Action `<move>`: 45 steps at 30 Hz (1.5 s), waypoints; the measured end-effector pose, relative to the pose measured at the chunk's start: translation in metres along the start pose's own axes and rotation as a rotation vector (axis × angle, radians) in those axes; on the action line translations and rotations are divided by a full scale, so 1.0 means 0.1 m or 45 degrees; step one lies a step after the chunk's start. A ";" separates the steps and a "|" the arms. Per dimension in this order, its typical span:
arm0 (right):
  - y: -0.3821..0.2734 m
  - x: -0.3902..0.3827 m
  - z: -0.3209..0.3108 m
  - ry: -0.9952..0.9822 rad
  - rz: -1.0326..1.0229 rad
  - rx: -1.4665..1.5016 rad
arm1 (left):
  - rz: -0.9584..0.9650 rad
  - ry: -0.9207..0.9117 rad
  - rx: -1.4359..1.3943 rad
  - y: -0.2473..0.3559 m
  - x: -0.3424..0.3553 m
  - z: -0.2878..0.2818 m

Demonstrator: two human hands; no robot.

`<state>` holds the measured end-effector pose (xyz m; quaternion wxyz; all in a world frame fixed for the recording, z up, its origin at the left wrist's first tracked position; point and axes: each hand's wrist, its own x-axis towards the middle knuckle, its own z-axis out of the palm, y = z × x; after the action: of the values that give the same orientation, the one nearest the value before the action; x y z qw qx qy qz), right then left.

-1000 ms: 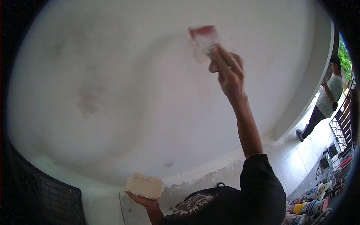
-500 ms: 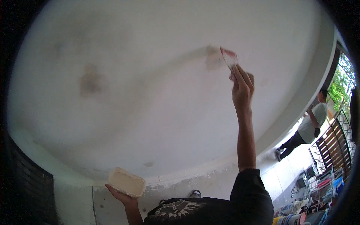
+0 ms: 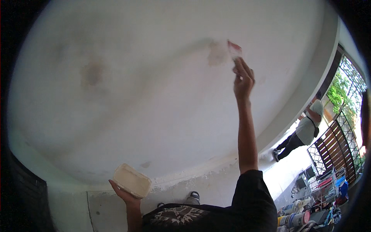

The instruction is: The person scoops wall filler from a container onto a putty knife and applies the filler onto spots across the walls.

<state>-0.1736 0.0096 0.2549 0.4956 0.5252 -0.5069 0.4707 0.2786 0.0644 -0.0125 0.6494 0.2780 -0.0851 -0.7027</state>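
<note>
My right hand (image 3: 242,81) is raised at the white wall (image 3: 162,96), closed on a putty knife (image 3: 234,48) with a reddish, white-smeared blade. Just left of the blade is a pale beige patch (image 3: 217,54); a darker brownish stain (image 3: 92,73) marks the wall farther left. Low in the picture, my left hand (image 3: 125,193) supports a rectangular off-white container (image 3: 132,179) with beige material inside, fingers along its side. Whether the blade touches the surface is hard to tell.
A person (image 3: 307,129) in a light shirt stands by the opening at right, near a slatted gate (image 3: 334,149). Below them are stacked paint buckets (image 3: 295,218) and a metal rack (image 3: 324,185). A dark grille (image 3: 27,187) is at lower left; my feet (image 3: 193,196) show on the floor.
My right hand dropped and moved right from one second ago, then rose slightly with the knife. The container shifted left and tilted. The other person appears lower and farther left.
</note>
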 end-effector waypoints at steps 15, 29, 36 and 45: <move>-0.83 -2.20 -0.70 -0.897 1.072 0.457 | -0.009 -0.024 -0.008 0.02 0.01 -0.13; -0.95 -7.13 -4.63 -0.181 3.050 -1.389 | -0.560 -0.432 0.418 -1.34 -0.19 0.59; -2.02 -8.58 -6.23 1.242 3.004 -1.283 | -1.088 -0.899 0.334 -2.63 -0.13 0.65; -1.99 -7.87 -6.40 0.906 3.748 -1.260 | -1.322 -1.090 0.585 -4.60 -1.61 1.62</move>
<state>-0.0033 0.6991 -0.4965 0.1695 0.7390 0.5093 -0.4071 -0.2000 0.2451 -0.0539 0.0650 0.1119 -0.3353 -0.9332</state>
